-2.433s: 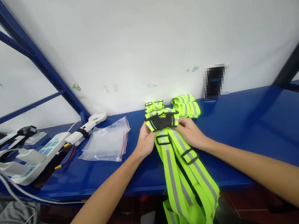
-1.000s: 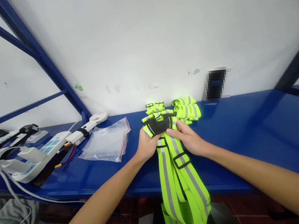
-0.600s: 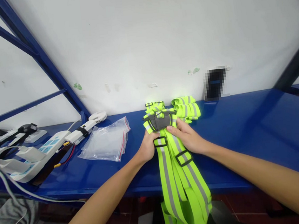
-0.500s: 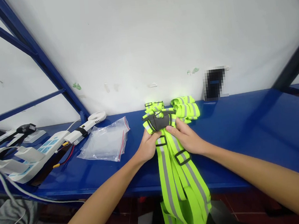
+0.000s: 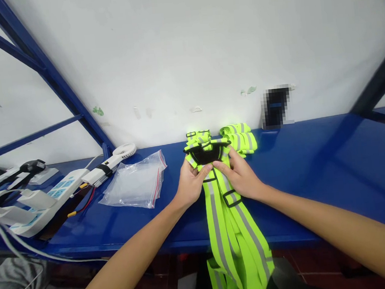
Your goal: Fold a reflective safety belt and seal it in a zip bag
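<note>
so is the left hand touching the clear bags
Apart. The head view shows bare blue shelf between the left hand, which grips the reflective strap vest, and the clear bags.

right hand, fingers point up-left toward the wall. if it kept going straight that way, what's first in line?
Most likely the black buckle on the neon-yellow reflective strap vest that the right hand grips, then the folded yellow strap bundle behind. Depth between them is unclear.
</note>
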`<action>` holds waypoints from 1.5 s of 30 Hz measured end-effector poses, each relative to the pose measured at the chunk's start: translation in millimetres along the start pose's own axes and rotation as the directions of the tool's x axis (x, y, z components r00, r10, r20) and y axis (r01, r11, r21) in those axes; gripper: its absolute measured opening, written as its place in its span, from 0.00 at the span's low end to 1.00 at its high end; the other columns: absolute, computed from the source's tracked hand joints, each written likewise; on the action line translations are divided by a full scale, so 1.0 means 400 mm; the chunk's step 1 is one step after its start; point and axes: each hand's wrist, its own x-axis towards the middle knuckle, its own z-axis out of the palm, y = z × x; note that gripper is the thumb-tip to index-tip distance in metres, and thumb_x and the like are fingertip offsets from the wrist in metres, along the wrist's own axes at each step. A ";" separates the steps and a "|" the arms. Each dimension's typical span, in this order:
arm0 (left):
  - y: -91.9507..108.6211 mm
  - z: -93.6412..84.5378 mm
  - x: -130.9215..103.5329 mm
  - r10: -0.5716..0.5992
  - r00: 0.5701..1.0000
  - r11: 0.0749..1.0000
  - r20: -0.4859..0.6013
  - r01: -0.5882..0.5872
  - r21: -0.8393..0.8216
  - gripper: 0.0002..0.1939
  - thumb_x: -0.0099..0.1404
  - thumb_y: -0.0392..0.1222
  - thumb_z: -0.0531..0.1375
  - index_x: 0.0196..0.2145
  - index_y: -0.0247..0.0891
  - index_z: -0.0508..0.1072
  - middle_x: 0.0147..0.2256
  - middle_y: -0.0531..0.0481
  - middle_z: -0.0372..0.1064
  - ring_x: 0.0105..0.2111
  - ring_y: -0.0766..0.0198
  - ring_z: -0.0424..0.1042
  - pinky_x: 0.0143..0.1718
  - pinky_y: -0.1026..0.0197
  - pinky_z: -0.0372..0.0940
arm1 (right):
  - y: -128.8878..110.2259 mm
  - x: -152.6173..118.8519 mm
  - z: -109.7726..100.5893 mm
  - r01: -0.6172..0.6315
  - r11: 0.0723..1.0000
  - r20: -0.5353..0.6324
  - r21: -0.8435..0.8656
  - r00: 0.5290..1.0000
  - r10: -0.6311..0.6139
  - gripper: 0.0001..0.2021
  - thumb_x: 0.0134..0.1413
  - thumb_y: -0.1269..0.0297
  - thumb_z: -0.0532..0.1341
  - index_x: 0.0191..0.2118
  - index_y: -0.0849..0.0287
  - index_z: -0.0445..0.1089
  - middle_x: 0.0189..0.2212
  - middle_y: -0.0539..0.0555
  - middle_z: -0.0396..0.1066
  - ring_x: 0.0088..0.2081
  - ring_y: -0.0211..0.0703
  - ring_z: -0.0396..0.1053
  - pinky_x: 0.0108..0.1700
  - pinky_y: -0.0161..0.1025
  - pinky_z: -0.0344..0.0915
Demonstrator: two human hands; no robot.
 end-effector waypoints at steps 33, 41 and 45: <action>0.019 -0.010 0.000 0.068 0.997 0.977 -0.044 -0.058 0.203 0.18 0.55 0.45 0.69 0.41 0.37 0.72 0.40 0.49 0.72 0.40 0.62 0.71 0.41 0.62 0.65 | -0.040 0.019 -0.026 -0.349 0.748 0.207 0.565 0.937 0.281 0.12 0.45 0.58 0.66 0.36 0.56 0.77 0.33 0.52 0.75 0.36 0.46 0.71 0.38 0.41 0.67; 0.036 -0.020 -0.008 -0.036 0.995 0.997 0.097 0.043 -0.066 0.43 0.49 0.50 0.72 0.60 0.42 0.61 0.54 0.42 0.68 0.52 0.51 0.70 0.50 0.56 0.66 | -0.010 0.025 -0.038 -0.319 0.844 0.142 0.431 0.948 0.285 0.17 0.40 0.68 0.65 0.42 0.54 0.75 0.35 0.50 0.74 0.32 0.42 0.69 0.32 0.38 0.63; 0.038 -0.026 -0.002 -0.129 0.992 0.989 -0.001 0.128 -0.075 0.38 0.56 0.50 0.68 0.61 0.44 0.61 0.51 0.44 0.72 0.48 0.53 0.73 0.46 0.56 0.68 | -0.001 0.023 -0.038 -0.247 0.939 0.079 0.239 0.969 0.235 0.19 0.41 0.72 0.63 0.43 0.52 0.76 0.43 0.49 0.73 0.31 0.39 0.67 0.28 0.36 0.61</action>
